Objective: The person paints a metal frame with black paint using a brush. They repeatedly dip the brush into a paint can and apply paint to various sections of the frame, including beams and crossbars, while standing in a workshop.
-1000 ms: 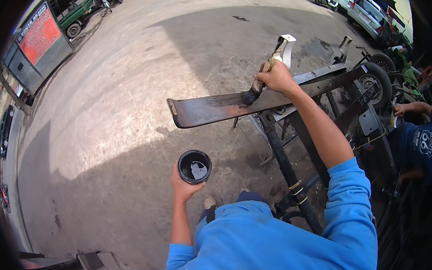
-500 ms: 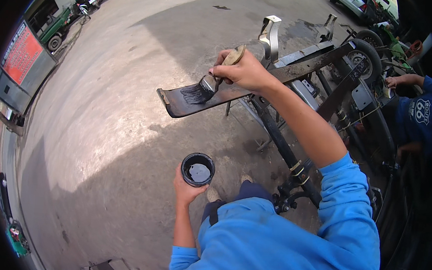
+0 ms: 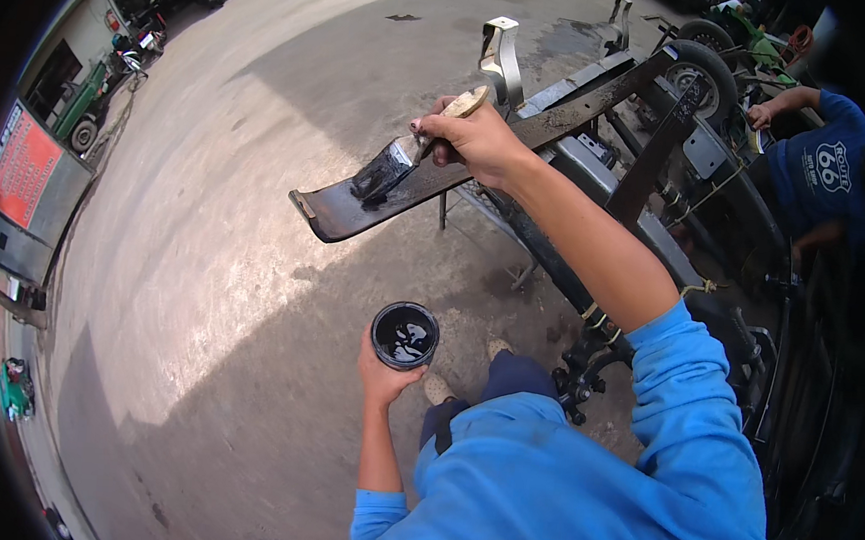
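Note:
A paintbrush (image 3: 397, 161) with a pale wooden handle and black-coated bristles is gripped in my right hand (image 3: 470, 137). Its bristles press on the near end of a long flat metal bar (image 3: 334, 209), where wet black paint shows. The bar has a small upturned lip at its tip and runs back to the right along a frame. My left hand (image 3: 381, 375) is wrapped round a round black tub (image 3: 404, 336), held below and apart from the bar. Dark glossy paint lies inside the tub, with light glinting on it.
A vehicle frame (image 3: 647, 215) with a wheel (image 3: 701, 83) fills the right side. An upright curved metal bracket (image 3: 502, 59) rises behind the bar. Another person (image 3: 812, 156) in a dark blue shirt works at far right. A red sign (image 3: 26, 166) and green trailer (image 3: 81, 105) stand far left.
The view has shifted a little. The brush is turned to a different slant, its bristles pressed on the bar nearer its tip. The glints on the paint in the tub have changed shape.

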Demonstrator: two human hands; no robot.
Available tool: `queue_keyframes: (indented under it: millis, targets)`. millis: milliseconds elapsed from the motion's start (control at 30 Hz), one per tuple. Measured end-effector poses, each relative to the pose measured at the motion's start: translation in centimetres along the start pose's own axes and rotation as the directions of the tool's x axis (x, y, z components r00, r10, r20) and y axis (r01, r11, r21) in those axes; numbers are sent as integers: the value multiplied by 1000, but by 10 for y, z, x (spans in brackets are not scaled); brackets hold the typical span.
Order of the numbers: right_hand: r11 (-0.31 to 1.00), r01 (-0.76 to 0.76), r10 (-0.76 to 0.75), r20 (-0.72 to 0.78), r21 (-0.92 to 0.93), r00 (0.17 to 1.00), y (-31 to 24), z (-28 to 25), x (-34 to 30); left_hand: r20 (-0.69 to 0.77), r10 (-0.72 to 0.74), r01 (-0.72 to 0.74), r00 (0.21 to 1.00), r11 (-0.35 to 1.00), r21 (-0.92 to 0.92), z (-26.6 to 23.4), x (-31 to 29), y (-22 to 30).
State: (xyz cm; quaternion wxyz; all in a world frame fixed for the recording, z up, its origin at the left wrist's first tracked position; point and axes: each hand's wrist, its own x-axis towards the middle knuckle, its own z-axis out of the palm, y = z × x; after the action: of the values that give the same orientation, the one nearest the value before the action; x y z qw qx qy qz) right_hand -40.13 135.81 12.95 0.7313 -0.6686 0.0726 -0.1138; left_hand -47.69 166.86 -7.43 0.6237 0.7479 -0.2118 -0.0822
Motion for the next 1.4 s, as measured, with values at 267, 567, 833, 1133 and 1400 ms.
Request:
queue_keyframes:
  millis: [267,567,833,1133,1400]
  targets:
    - [316,105,-259,21,-943,966,-57,-34,-4,-23,-26,26,999,999,-26,-10,-5,18]
    - [991,-8,3,-40,-135,999,-19,-16,-14,-32,60,-57,998,994,93,1,4,14]
    - [537,437,-386,251,-721,888,-26,14,-24,-48,-2,7,999,995,104,24,8,32]
    - [501,34,-190,-72,-865,979,-30,-67,6,-173,54,-27,984,988,153,34,19,59]
    - [806,457,-183,575,-377,797,-15,14,-91,-277,35,64,960,937,343,27,15,74]
